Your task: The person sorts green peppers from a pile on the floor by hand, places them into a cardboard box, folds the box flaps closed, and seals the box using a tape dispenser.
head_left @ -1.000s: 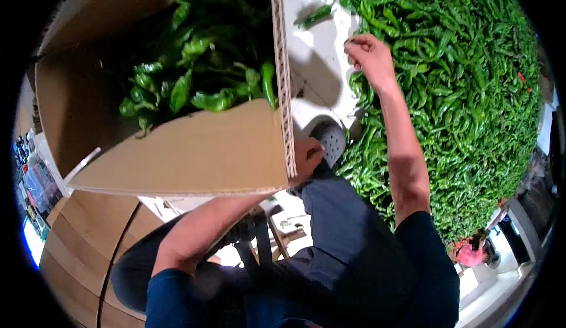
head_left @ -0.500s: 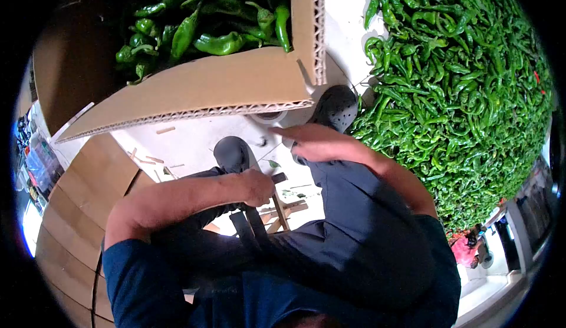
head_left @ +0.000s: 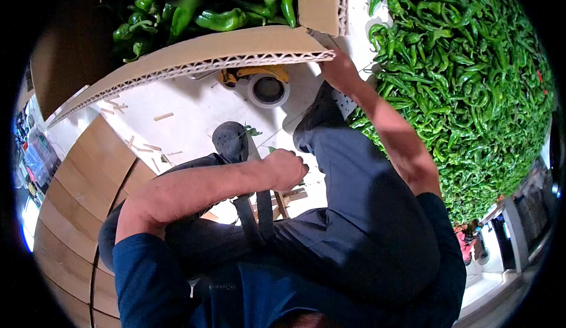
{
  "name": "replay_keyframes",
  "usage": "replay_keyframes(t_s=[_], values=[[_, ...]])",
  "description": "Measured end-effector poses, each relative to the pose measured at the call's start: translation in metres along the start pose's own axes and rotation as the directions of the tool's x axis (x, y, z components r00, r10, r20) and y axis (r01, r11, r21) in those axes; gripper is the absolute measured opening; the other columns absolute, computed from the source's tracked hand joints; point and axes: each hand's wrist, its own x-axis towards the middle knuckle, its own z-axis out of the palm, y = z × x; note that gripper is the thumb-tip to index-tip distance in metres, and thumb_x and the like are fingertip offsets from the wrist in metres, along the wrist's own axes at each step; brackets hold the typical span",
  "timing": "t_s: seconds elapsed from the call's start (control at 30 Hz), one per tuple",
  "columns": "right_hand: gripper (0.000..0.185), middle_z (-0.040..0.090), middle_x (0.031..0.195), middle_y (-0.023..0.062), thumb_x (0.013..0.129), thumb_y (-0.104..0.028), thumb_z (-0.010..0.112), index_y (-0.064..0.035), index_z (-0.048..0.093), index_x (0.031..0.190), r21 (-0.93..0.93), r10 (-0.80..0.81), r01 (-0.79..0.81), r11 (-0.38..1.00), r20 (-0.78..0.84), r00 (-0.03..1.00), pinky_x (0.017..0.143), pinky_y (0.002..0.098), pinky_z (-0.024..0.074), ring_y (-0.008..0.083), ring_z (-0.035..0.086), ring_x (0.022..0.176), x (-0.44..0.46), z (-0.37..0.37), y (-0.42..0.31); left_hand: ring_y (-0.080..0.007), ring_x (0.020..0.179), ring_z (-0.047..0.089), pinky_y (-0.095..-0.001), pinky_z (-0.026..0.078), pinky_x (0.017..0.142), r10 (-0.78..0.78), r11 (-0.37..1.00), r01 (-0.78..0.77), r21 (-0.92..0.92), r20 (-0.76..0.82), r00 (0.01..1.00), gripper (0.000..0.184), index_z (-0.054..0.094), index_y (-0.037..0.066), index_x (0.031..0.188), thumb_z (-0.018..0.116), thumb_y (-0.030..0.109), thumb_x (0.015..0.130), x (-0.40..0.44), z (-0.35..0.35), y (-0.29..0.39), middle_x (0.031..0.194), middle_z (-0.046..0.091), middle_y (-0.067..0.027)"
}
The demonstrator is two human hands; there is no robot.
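My right hand (head_left: 341,71) grips the near right corner of an open cardboard box flap (head_left: 236,46), with its fingers partly hidden at the gap between two flaps. Inside the box lie green peppers (head_left: 221,20). My left hand (head_left: 286,170) is closed in a fist above the floor between my legs. A small dark bit shows at its fingertips, but I cannot make out what it holds. Below that hand are thin wooden pieces (head_left: 293,196) and dark straps (head_left: 247,219).
A large heap of green peppers (head_left: 454,92) covers the right side. On the floor sit a white-rimmed round object (head_left: 268,89), a yellow and black item (head_left: 229,77) and scattered wood sticks (head_left: 163,116). Cardboard sheets (head_left: 82,210) stand at left. A person in pink (head_left: 466,245) is far right.
My right hand has moved up and right from near my shoe to the flap corner. My left hand has shifted right and slightly up. The near flap appears higher, uncovering the round object.
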Motion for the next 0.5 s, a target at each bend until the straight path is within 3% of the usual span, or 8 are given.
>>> replay_keyframes(t_s=[0.03,0.1,0.2,0.23,0.3,0.37,0.43,0.5], values=[[0.023,0.068,0.102,0.0206,0.088,-0.003,0.057,-0.0027,0.07,0.107,0.109,0.148,-0.156,0.982,0.078,0.986,0.087,0.0476,0.0559,0.0362,0.068,0.099,-0.007,0.002,-0.007,-0.0385,0.094,0.071,-0.0486,0.058,0.084,-0.021,1.0,0.02,0.007,0.059,0.998,0.032,0.066,0.0,0.108,0.059,0.028,0.096,0.0,0.01,-0.003,0.096,0.072,-0.0196],[0.022,0.07,0.105,0.0233,0.087,-0.005,0.059,-0.0006,0.072,0.105,0.096,-0.1,0.083,0.992,0.194,0.976,0.089,0.0491,0.0547,0.0423,0.068,0.097,-0.025,0.01,-0.019,-0.0381,0.096,0.071,-0.0484,0.058,0.086,-0.011,1.0,0.008,0.02,0.144,0.989,0.031,0.067,0.0,0.108,0.059,0.027,0.095,-0.004,0.022,-0.004,0.098,0.072,-0.0197],[0.026,0.07,0.11,0.0239,0.085,-0.011,0.062,0.0012,0.071,0.107,0.696,-0.416,0.208,0.687,0.142,0.898,0.092,0.0484,0.0532,0.0463,0.066,0.104,-0.058,0.009,-0.078,-0.0349,0.1,0.072,-0.0468,0.057,0.089,-0.001,0.996,-0.022,0.087,0.252,0.968,0.028,0.071,0.001,0.108,0.062,0.023,0.092,-0.002,0.031,0.0,0.103,0.074,-0.0184],[0.025,0.07,0.107,0.0239,0.086,-0.013,0.063,0.0006,0.071,0.106,0.651,-0.46,0.313,0.691,0.062,0.886,0.091,0.0474,0.0535,0.0448,0.067,0.103,-0.062,0.019,-0.079,-0.0329,0.102,0.072,-0.0454,0.057,0.09,-0.005,0.996,-0.021,0.091,0.271,0.963,0.026,0.073,0.002,0.108,0.063,0.019,0.091,-0.002,0.025,0.005,0.105,0.075,-0.0167],[0.026,0.072,0.106,0.0229,0.089,-0.018,0.064,-0.0003,0.071,0.106,0.577,-0.379,0.238,0.781,0.136,0.915,0.089,0.0449,0.0543,0.0409,0.069,0.1,-0.06,0.025,-0.079,-0.0302,0.103,0.073,-0.0437,0.057,0.089,-0.016,0.993,-0.015,0.117,0.255,0.967,0.023,0.075,0.004,0.106,0.064,0.016,0.09,-0.002,0.013,0.014,0.108,0.076,-0.015],[0.028,0.073,0.107,0.0213,0.091,-0.024,0.066,-0.0008,0.071,0.106,0.446,-0.079,-0.124,0.887,0.41,0.909,0.086,0.0418,0.0555,0.0362,0.072,0.097,-0.046,0.015,-0.065,-0.0304,0.102,0.073,-0.0437,0.058,0.087,-0.033,0.992,0.007,0.122,0.211,0.977,0.022,0.076,0.005,0.104,0.063,0.017,0.09,-0.001,-0.004,0.017,0.108,0.076,-0.0145],[0.03,0.073,0.099,0.0211,0.093,-0.028,0.066,-0.0003,0.071,0.103,0.341,0.026,-0.186,0.922,0.424,0.905,0.082,0.0424,0.0553,0.0356,0.072,0.091,-0.043,-0.006,-0.058,-0.0324,0.098,0.074,-0.0448,0.059,0.083,0.018,0.994,-0.031,0.101,0.128,0.992,0.02,0.077,0.006,0.098,0.063,0.019,0.09,0.007,-0.011,0.006,0.105,0.076,-0.0151],[0.035,0.073,0.094,0.02,0.095,-0.034,0.067,0.0,0.072,0.102,0.241,0.134,-0.216,0.946,0.315,0.94,0.078,0.0423,0.0549,0.0336,0.071,0.085,-0.029,-0.042,-0.041,-0.0367,0.091,0.073,-0.0475,0.059,0.079,-0.07,0.998,0.07,-0.011,-0.012,0.997,0.022,0.076,0.005,0.092,0.062,0.021,0.089,0.014,-0.032,-0.001,0.095,0.075,-0.0184]])
